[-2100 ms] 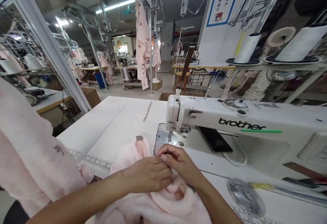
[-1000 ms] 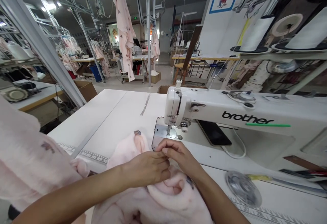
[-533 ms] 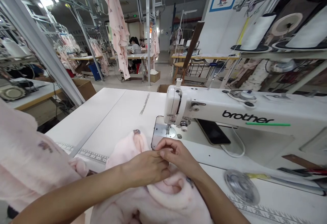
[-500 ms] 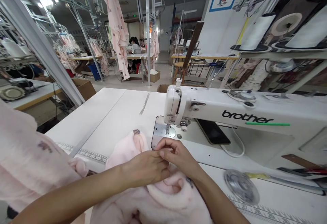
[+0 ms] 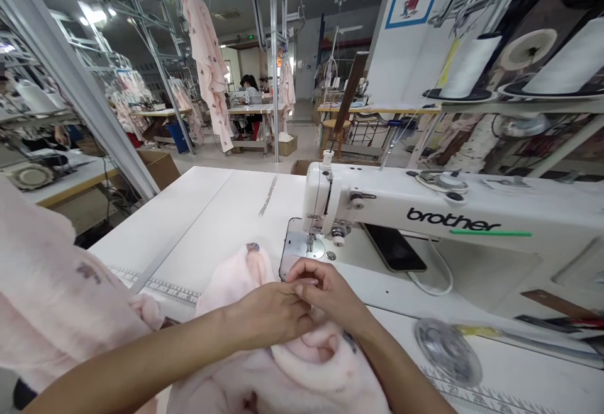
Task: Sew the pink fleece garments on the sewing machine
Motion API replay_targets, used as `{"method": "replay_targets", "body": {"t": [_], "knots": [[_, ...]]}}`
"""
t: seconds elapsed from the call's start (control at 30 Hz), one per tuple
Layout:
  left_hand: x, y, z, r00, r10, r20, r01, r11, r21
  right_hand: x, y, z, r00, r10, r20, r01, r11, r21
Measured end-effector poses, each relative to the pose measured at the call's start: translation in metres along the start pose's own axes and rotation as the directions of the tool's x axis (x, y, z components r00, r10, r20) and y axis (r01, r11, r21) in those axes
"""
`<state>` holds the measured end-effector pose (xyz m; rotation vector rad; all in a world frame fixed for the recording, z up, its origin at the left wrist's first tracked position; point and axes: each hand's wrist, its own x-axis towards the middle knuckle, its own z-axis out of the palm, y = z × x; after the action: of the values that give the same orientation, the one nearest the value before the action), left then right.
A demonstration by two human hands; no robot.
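Pale pink fleece garment [image 5: 321, 363] lies bunched at the table's front edge, a raised fold of it standing left of the needle plate. My left hand [image 5: 276, 313] is closed with its fingers curled down into this cloth. Against its fingertips, my right hand [image 5: 325, 288] is closed in a pinch; what lies between thumb and forefinger is hidden. Both hands meet just in front of the metal needle plate [image 5: 295, 253] of a white sewing machine [image 5: 377, 197]. The presser foot and needle stand behind my fingers, apart from the cloth.
A phone [image 5: 396, 247] with a white cable lies under the machine arm. To the right sits a clear round dish [image 5: 448, 351]. More pink fleece [image 5: 47, 288] hangs at the left. Measuring tape strips [image 5: 174, 291] run along the table front. Thread cones [image 5: 472, 68] stand upper right.
The view has tilted slightly, so the surroundings sit a little lower in the picture. Both hands and the garment stay almost in place.
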<state>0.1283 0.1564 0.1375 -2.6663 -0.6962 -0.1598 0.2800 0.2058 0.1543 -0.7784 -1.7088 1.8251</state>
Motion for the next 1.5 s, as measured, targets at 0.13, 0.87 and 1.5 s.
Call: {"method": "replay_targets", "body": {"t": [0.13,0.87,1.5], "knots": [[-0.001,0.0,0.002,0.999,-0.019,-0.026,0.019,1.0,-0.016,0.001,-0.001,0.001,1.0,0.013,0.004,-0.013,1.0,0.003],[-0.008,-0.005,-0.01,0.994,-0.092,-0.061,0.093,0.996,0.009,0.0,0.0,-0.01,0.997,-0.037,-0.062,0.032,0.996,-0.082],[-0.003,-0.001,-0.003,0.997,-0.061,-0.047,0.062,0.997,0.035,-0.003,0.012,-0.002,0.759,-0.638,-0.128,0.491,0.691,-0.531]]}}
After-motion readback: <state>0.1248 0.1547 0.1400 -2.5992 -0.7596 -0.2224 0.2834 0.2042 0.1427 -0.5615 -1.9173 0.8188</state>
